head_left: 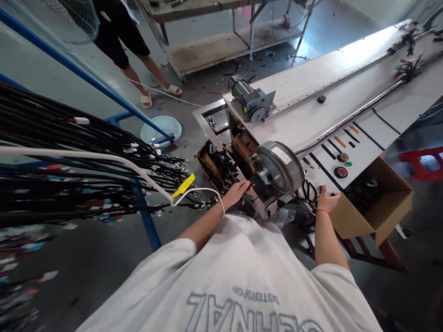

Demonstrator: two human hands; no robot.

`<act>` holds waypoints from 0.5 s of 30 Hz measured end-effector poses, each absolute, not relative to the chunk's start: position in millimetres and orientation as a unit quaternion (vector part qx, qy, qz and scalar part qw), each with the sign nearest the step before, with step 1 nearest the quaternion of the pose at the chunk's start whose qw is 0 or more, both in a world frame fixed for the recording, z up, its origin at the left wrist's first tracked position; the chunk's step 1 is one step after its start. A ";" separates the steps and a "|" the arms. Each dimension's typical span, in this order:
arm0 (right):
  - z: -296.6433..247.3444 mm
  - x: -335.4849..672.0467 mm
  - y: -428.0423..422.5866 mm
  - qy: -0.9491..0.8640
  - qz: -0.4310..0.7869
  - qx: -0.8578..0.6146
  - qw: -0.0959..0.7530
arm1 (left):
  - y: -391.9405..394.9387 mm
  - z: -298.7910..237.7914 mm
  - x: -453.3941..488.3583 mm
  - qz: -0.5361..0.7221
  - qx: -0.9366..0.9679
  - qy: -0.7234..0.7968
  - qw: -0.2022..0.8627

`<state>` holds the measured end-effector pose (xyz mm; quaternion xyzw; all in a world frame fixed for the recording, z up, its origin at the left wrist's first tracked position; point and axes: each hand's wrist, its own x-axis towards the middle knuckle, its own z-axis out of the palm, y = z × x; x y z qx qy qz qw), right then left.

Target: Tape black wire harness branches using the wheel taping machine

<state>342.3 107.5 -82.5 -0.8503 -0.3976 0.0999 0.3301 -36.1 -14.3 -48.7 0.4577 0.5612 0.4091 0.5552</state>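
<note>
My left hand (236,194) is closed at the near metal edge of the machine frame (258,203). A thin dark piece, too small to make out, shows at its fingertips. Just to its right stands a round grey motor-like wheel unit (282,167) with a white label. My right hand (327,201) has its fingers apart at the near edge of the long white machine table (360,138). Its thumb is up by a small red spot, perhaps a button. A looped black cable (309,190) hangs to its left. Beyond, a red button (341,172) sits on the tabletop.
Black cable bundles (86,161) hang from a blue rack (147,221) at left. An open cardboard box (391,203) stands at right, near a red stool (420,163). A motor (247,94) sits on the machine. Another person's legs (133,69) show at upper left.
</note>
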 end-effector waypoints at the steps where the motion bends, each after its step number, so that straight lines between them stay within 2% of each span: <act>1: -82.4 342.0 107.3 -0.396 0.100 -0.851 0.330 | -10.9 -49.5 -37.6 0.412 0.427 0.547 0.591; 6: -83.8 341.9 106.5 -0.397 0.101 -0.851 0.329 | -0.9 -55.7 -40.3 0.400 0.276 0.504 0.714; 15: -86.1 344.9 106.2 -0.392 0.104 -0.858 0.313 | -4.0 -45.9 -37.5 0.420 0.201 0.540 0.701</act>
